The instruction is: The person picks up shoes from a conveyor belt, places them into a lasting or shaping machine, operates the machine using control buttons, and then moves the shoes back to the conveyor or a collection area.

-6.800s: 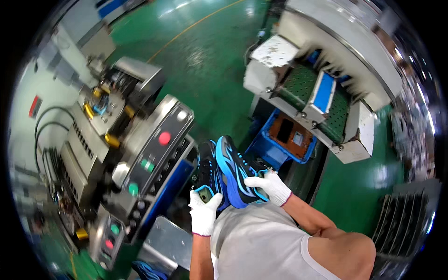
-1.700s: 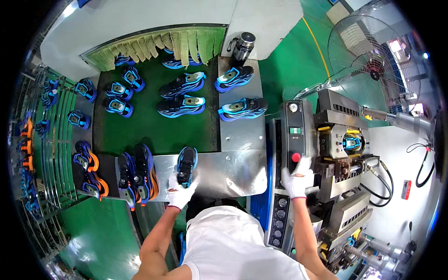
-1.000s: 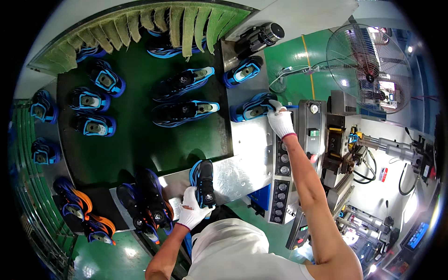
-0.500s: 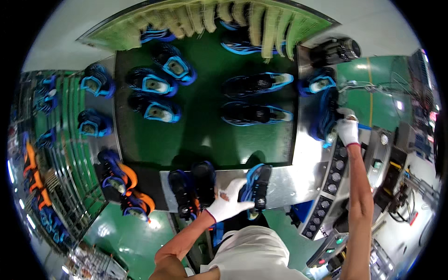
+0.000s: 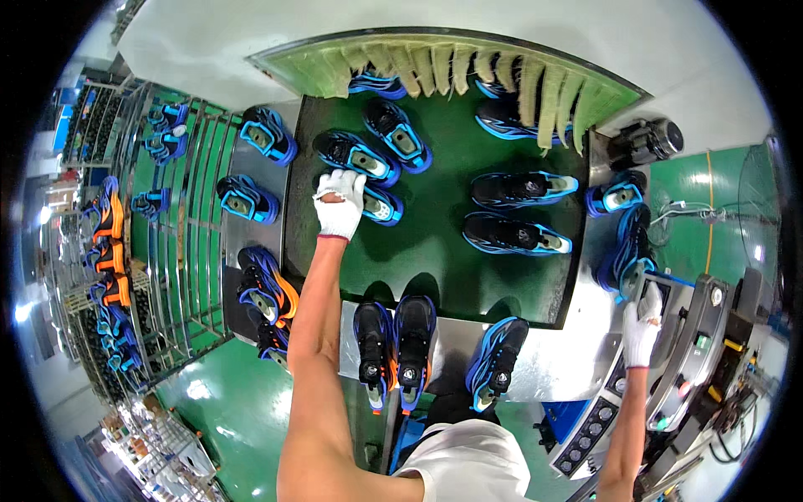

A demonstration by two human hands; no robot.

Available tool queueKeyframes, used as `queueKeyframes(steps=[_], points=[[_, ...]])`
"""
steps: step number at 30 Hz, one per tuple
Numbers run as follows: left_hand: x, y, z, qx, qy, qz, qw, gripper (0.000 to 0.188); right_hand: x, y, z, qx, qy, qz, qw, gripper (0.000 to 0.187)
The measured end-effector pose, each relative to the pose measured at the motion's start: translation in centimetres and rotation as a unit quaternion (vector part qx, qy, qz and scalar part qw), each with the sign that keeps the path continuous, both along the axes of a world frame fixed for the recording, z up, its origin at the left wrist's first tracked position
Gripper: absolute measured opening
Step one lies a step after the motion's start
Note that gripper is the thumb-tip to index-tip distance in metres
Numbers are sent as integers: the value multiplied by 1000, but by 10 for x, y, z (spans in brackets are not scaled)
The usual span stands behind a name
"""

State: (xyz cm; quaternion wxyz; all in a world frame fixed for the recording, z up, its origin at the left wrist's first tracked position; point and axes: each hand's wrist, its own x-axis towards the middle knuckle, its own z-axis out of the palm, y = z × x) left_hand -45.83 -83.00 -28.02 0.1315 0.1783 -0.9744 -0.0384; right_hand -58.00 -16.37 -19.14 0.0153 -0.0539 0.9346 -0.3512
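My left hand [image 5: 339, 205], in a white glove, reaches far over the green conveyor belt [image 5: 435, 251] and closes on the heel end of a blue and black shoe [image 5: 383, 206]. More blue shoes lie around it, the nearest one [image 5: 351, 156] just beyond the fingers. My right hand [image 5: 642, 330], also gloved, is at the belt's right side and grips the lower end of a blue shoe [image 5: 627, 255] above the grey machine panel [image 5: 694, 335]. A blue shoe [image 5: 498, 361] lies on the metal table [image 5: 552, 368] near my body.
A pair of black, blue and orange shoes [image 5: 393, 345] stands on the table's front edge. Green strip curtains [image 5: 468, 71] hang over the belt's far end. A rack of shoes [image 5: 109, 243] fills the left. A motor [image 5: 644, 142] and a button console [image 5: 598, 414] sit right.
My left hand let go of the blue shoe on the metal table and stretched out to a shoe on the belt. My right hand drew back toward me with a blue shoe.
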Motion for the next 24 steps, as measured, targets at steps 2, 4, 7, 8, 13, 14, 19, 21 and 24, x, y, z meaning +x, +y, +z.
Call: queueKeyframes(steps=[2,4,7,8,13,14,19,21,24], points=[[8,12,2,30,26,20,999,27,51,-14,27,80,-84,-40,992,63],[19,31,11,49,-19,19,998,25,102,-12,28,-27,-73,-8,997,65],[27,105,62,169,57,-51,983,32,169,-35,66,-105,-183,-70,975,63],[28,133,85,212,59,-73,973,31,185,-44,79,-146,-208,-81,964,61],[11,298,185,260,-34,-386,884,24,209,-72,157,-105,-214,8,971,75],[12,336,189,266,-29,-448,853,20,205,-75,176,-65,-239,28,968,79],[21,511,236,284,-42,-639,714,14,230,-7,125,-44,-107,50,992,49],[29,565,279,297,-6,-692,658,20,254,34,118,-74,165,-10,983,24],[49,641,314,346,-37,-737,579,35,315,80,154,-312,31,-187,931,53]])
